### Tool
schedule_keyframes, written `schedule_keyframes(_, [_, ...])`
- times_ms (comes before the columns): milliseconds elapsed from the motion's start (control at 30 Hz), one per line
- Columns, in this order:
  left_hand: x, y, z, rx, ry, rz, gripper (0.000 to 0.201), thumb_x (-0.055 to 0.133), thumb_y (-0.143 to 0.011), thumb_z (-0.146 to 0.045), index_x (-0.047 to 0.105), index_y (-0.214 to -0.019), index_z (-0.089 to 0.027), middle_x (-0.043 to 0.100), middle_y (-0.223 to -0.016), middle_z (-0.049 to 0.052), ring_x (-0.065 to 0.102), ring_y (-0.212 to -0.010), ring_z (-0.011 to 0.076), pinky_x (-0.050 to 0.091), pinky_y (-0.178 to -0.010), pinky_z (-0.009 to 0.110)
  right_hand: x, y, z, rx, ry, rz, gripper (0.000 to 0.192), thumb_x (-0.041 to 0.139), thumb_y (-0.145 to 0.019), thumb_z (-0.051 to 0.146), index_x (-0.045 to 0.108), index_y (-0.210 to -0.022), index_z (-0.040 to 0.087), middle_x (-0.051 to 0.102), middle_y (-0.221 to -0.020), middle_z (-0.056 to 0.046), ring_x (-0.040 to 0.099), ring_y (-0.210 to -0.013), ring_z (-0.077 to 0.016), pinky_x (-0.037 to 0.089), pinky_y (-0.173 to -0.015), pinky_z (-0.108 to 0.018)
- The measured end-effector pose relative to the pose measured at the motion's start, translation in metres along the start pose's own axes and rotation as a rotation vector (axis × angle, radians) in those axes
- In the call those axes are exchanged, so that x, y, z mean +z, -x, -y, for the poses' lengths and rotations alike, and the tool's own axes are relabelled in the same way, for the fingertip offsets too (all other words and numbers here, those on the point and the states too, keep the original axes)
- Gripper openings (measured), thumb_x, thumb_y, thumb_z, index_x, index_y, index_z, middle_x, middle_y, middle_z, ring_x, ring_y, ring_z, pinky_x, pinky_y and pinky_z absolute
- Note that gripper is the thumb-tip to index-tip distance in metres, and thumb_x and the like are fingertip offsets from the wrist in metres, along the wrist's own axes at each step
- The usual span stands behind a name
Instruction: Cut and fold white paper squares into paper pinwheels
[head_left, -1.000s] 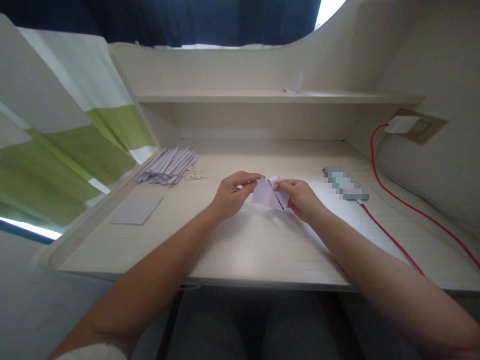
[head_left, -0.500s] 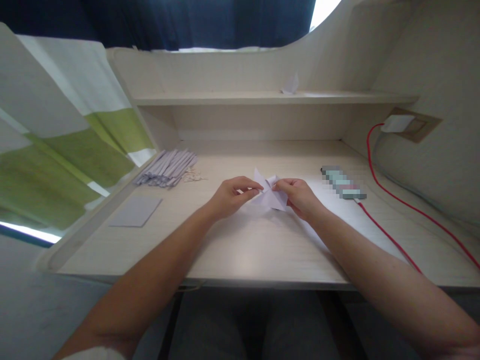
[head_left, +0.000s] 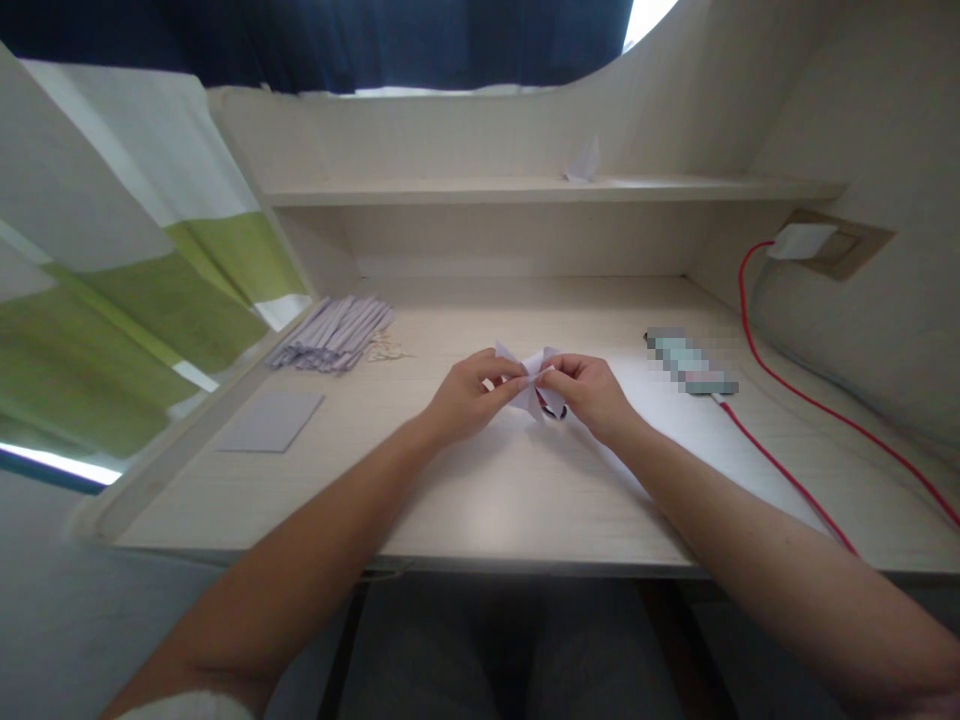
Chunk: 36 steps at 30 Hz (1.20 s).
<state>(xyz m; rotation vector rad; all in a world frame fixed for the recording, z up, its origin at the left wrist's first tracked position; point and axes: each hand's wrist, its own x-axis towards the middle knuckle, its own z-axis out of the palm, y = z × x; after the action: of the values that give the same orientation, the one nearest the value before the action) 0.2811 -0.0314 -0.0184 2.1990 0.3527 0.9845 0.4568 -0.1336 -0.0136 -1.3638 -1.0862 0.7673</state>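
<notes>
My left hand (head_left: pixel 471 395) pinches a folded white paper (head_left: pixel 532 361) between thumb and fingertips from the left. From the right, my right hand (head_left: pixel 595 393) grips the same paper near its middle, thumb and forefinger closed. Pointed flaps stand out around the fingertips, giving it a pinwheel-like form. The two hands nearly meet, just above the desk. Below the paper a small dark curved object (head_left: pixel 554 412) shows partly; its kind cannot be made out. Fingers cover the centre of the paper.
A pile of thin rolled paper sticks (head_left: pixel 334 335) lies at the left, beside pale loose bands or strings (head_left: pixel 386 347). Nearer is a stack of flat paper (head_left: pixel 271 421). At right lies a phone (head_left: pixel 690 362) on a red cable (head_left: pixel 787 478). Another folded paper (head_left: pixel 583 162) stands on the shelf (head_left: pixel 450 192).
Both hands have come closer together at the paper's middle. The paper has turned and its flaps are drawn in. The dark curved object now shows beneath it.
</notes>
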Motion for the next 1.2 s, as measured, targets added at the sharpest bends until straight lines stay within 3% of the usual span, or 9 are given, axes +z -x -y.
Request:
schedule_keyframes(433, [0.0017, 0.0007, -0.0022, -0.02, -0.051, -0.03, 0.011, 0.07, -0.089, -0.024, 0.08, -0.085, -0.021, 0.071, -0.088, 0.004, 0.065, -0.079, 0.0135, 0.052, -0.068, 0.022, 0.0012, 0.0017, 0.0004, -0.058, -0.003, 0.079, 0.015, 0.076, -0.075, 0.031, 0.072, -0.072, 0.017, 0.069, -0.065, -0.001, 0.054, -0.054, -0.0125, 0.038, -0.053, -0.027])
schedule_keyframes(1200, [0.0042, 0.0005, -0.0037, -0.053, -0.055, -0.08, 0.011, 0.07, -0.085, -0.022, 0.077, -0.076, -0.019, 0.07, -0.08, 0.002, 0.063, -0.072, 0.0119, 0.05, -0.064, 0.021, 0.0011, 0.0026, -0.0027, -0.151, 0.067, 0.081, 0.016, 0.077, -0.079, 0.031, 0.075, -0.074, 0.017, 0.073, -0.07, -0.002, 0.06, -0.062, -0.0137, 0.042, -0.06, -0.027])
